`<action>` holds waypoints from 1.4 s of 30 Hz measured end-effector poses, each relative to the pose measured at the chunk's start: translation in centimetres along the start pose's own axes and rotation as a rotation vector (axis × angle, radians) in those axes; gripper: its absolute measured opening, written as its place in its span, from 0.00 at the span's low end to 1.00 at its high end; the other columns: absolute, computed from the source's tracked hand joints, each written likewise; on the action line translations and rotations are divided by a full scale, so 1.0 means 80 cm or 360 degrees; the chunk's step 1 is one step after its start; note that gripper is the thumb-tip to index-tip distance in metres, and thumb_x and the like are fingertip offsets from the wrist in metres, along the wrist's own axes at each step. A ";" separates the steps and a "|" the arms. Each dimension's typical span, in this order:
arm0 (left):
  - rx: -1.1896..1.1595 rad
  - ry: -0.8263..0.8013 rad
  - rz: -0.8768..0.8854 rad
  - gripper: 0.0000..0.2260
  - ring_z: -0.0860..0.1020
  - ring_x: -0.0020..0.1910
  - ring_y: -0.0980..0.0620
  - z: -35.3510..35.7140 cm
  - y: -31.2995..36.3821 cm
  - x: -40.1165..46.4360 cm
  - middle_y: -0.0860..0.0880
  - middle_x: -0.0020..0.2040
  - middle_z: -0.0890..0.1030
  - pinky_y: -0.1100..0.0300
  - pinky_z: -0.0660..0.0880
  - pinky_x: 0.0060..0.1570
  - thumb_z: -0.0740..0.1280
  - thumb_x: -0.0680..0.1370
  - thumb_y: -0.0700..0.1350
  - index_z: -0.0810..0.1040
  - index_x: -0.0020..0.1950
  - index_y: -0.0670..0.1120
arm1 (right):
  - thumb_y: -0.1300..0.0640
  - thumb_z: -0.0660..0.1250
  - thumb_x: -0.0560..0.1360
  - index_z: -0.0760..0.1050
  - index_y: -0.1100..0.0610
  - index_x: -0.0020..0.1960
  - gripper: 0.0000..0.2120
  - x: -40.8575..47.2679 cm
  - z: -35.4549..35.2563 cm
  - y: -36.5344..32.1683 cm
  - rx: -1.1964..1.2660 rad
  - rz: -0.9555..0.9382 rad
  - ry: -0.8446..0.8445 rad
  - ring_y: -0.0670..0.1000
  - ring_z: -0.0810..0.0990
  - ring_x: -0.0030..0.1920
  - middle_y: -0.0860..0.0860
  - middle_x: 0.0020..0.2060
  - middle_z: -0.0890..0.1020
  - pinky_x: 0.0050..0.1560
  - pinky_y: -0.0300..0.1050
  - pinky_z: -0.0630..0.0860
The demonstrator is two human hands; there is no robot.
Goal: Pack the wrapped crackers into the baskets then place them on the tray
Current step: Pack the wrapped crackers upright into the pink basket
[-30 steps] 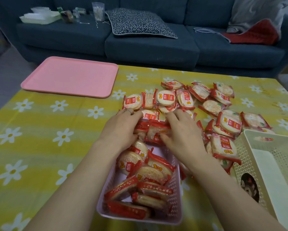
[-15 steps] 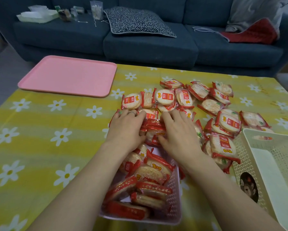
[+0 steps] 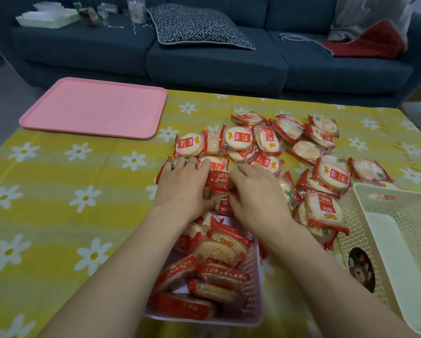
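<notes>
A table under a yellow striped tablecloth with white daisies (image 3: 58, 203) fills the view, with a dark blue sofa (image 3: 216, 64) behind it. At the table's far left lies a flat pink plastic tray (image 3: 95, 106), nothing on it. At the right edge stands a cream perforated plastic basket (image 3: 404, 240), apparently holding no crackers. Nearest the person sits a smaller pink lattice-walled plastic basket (image 3: 253, 289), already well filled with packets. Beyond it, a loose heap of round rice crackers in clear-and-red wrappers (image 3: 265, 147) spreads across the middle of the table. The left hand (image 3: 182, 184) and right hand (image 3: 255, 191) are cupped together around a small bunch of wrapped crackers (image 3: 216, 184) at the pink basket's far end, fingers curled about them from both sides. The packets look light, but the film is probably slippery and the crackers brittle, so they are best held by their flat faces or crimped red ends, without squeezing.
</notes>
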State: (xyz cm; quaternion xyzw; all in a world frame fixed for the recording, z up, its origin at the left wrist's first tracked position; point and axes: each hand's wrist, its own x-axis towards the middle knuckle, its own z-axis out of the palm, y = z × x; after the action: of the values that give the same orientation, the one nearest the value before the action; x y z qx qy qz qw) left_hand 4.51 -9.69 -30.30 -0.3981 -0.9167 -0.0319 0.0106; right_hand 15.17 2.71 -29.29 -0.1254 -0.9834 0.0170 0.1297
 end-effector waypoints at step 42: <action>-0.0461 -0.0095 0.0029 0.35 0.70 0.66 0.46 -0.023 -0.025 -0.001 0.50 0.65 0.74 0.50 0.67 0.66 0.75 0.67 0.63 0.68 0.71 0.55 | 0.58 0.60 0.78 0.75 0.50 0.61 0.14 -0.010 -0.027 -0.026 0.0195 0.0098 -0.0871 0.58 0.80 0.50 0.54 0.51 0.82 0.44 0.46 0.75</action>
State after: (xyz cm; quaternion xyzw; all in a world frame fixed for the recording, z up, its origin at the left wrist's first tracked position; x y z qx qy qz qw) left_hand 3.10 -11.24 -28.54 -0.4046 -0.8987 -0.1519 -0.0739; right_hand 15.97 0.51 -27.23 -0.1380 -0.9748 0.1134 -0.1339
